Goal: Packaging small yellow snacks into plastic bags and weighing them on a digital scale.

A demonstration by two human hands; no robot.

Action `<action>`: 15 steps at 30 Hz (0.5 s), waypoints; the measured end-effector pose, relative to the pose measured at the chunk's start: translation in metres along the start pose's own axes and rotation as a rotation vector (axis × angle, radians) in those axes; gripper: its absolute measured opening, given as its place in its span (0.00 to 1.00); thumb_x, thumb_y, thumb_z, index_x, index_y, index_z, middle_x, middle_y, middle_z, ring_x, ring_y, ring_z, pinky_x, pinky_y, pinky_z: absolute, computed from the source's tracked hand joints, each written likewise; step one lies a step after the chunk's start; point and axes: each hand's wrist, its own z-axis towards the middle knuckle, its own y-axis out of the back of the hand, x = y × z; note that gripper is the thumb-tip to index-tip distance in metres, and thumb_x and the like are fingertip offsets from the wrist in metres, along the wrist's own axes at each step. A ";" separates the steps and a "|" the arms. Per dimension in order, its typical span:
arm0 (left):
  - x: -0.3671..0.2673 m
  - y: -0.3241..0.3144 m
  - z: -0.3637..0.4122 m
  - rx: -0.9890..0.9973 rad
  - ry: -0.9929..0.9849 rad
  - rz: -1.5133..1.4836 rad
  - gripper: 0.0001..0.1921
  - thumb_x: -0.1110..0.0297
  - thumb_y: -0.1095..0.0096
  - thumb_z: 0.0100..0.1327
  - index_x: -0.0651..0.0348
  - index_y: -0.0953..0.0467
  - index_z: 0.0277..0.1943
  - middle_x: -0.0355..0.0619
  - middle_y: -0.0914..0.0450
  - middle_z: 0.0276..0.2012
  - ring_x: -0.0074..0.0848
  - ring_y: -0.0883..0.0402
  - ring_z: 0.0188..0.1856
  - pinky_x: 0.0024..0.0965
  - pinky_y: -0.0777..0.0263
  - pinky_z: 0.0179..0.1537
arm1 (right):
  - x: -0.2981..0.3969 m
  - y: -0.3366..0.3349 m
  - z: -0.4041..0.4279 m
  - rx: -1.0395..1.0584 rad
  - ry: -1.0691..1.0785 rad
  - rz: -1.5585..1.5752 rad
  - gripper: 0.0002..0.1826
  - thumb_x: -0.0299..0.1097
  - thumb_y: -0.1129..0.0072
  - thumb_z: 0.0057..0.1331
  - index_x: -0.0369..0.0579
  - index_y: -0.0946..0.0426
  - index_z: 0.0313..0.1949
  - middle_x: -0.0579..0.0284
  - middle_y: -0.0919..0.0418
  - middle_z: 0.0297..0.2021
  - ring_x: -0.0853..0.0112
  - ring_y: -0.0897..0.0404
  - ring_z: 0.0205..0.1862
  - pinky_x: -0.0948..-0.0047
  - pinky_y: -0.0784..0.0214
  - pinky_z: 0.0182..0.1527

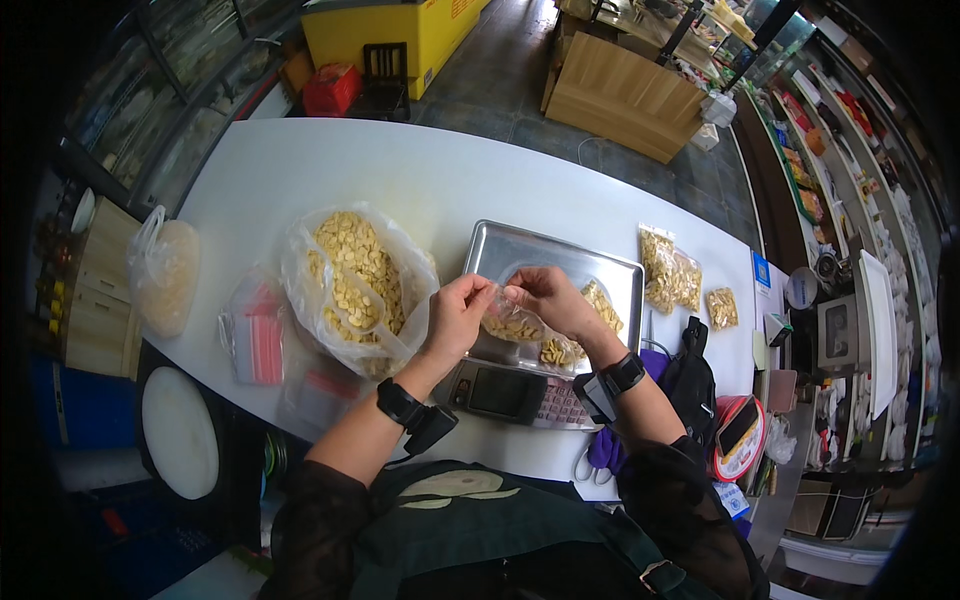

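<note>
My left hand (459, 309) and my right hand (551, 294) pinch the top edge of a small clear plastic bag (514, 327) from both sides. Flat pale-yellow dried slices lie in its lower part. It hangs over the steel pan (487, 244) of a digital scale, whose keypad (564, 401) faces me. Other bags of slices (602, 307) rest on the pan, partly hidden by my right hand and wrist. Left of my left hand, a large open plastic bag (417, 296) holds many loose slices, with a clear scoop (360, 300) lying in them.
Empty zip bags (255, 337) with red-pink tops and a tied bag of pale contents (171, 274) are at the left. Filled bags (658, 268), a smaller one (721, 309) and a black bag (688, 386) are at the right. A phone (738, 424) lies on a round red-and-white container.
</note>
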 end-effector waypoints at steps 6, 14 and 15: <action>0.002 0.001 0.001 0.036 -0.011 -0.003 0.07 0.70 0.44 0.68 0.65 0.24 0.36 0.36 0.22 0.27 0.14 0.26 0.30 0.20 0.32 0.36 | 0.002 -0.005 -0.001 -0.087 0.090 -0.158 0.07 0.27 0.38 0.60 0.35 0.24 0.30 0.60 0.26 0.20 0.80 0.31 0.26 0.75 0.35 0.29; 0.000 -0.005 0.000 0.025 -0.071 0.095 0.04 0.75 0.43 0.66 0.66 0.25 0.35 0.34 0.23 0.26 0.11 0.28 0.30 0.18 0.34 0.31 | -0.001 -0.008 -0.008 -0.131 0.091 -0.306 0.07 0.27 0.38 0.62 0.37 0.25 0.28 0.69 0.28 0.20 0.84 0.32 0.26 0.79 0.37 0.28; -0.001 -0.005 0.000 0.026 -0.071 0.095 0.04 0.75 0.43 0.66 0.66 0.25 0.35 0.34 0.23 0.26 0.11 0.28 0.30 0.18 0.34 0.31 | 0.000 -0.008 -0.010 -0.132 0.090 -0.306 0.07 0.27 0.38 0.62 0.37 0.25 0.28 0.69 0.28 0.20 0.84 0.32 0.26 0.79 0.37 0.28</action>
